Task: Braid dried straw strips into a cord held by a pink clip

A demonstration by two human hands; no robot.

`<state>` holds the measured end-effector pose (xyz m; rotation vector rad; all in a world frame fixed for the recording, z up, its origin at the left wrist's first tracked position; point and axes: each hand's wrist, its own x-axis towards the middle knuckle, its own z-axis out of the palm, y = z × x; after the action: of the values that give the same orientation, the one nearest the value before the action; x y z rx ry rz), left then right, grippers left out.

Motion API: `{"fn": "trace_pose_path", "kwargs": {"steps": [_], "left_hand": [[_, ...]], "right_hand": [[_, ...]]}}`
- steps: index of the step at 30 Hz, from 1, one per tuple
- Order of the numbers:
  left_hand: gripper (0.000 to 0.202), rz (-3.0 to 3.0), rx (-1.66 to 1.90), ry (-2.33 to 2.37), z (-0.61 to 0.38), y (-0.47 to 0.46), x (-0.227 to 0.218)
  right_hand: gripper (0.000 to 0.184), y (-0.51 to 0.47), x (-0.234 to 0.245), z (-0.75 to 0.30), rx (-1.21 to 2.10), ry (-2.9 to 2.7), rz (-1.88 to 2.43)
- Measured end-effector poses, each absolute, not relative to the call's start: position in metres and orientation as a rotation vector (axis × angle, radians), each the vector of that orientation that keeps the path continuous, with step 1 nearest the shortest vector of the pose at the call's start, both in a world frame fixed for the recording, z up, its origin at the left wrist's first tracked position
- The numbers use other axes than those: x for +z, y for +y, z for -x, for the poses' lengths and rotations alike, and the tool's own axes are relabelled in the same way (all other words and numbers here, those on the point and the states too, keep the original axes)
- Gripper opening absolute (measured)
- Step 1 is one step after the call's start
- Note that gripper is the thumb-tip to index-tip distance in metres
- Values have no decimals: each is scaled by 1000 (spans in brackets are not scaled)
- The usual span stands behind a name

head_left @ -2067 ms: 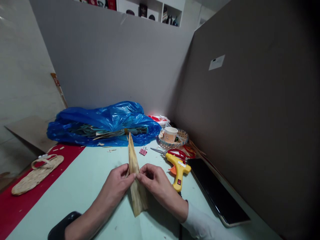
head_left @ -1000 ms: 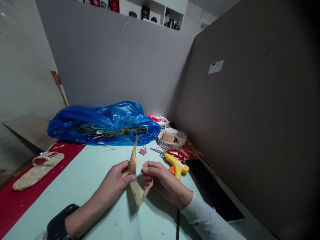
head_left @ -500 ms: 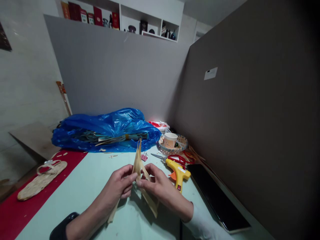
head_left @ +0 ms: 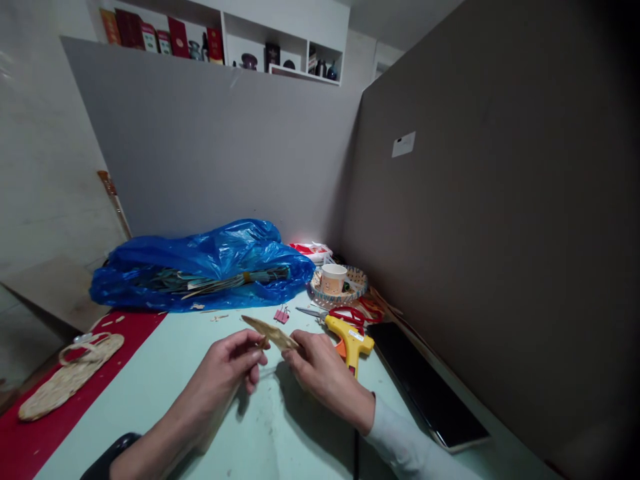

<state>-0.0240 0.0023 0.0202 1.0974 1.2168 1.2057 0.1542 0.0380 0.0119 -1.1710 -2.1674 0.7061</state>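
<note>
Between my hands is a straw-coloured dried leaf strip, folded and pointed, its tip aimed left and away from me. My right hand is closed on its near end, thumb against fingers. My left hand pinches a small piece of the same dried leaf just below the strip; whether the two are joined I cannot tell. Beyond the hands lies a pink binder clip. Right of my right hand lie a yellow glue gun and red-handled scissors.
A blue plastic bag with bundled leaf strips lies at the back. Near it, a woven tray holds a paper cup. A long black flat object lies right; a woven sandal lies left on red cloth.
The leaf strip, upright with long tails hanging down before, is now tilted left in my right hand. My left hand has shifted to a small piece below. The view has turned slightly right.
</note>
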Motion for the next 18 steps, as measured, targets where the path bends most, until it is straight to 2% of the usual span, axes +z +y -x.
{"fn": "trace_pose_path", "kwargs": {"steps": [5,11,15,18], "left_hand": [[52,-1104,1224,1193,20,4,13],[39,-1029,1272,1227,28,6,8],[31,-998,1359,1226,35,5,12],[25,-962,1418,1214,39,7,14]], "right_hand": [[17,30,8,-149,670,-2245,1145],[11,27,16,-153,689,-2274,1086],[14,26,23,-153,726,-2244,1081],[23,23,24,-150,760,-2276,1022]]}}
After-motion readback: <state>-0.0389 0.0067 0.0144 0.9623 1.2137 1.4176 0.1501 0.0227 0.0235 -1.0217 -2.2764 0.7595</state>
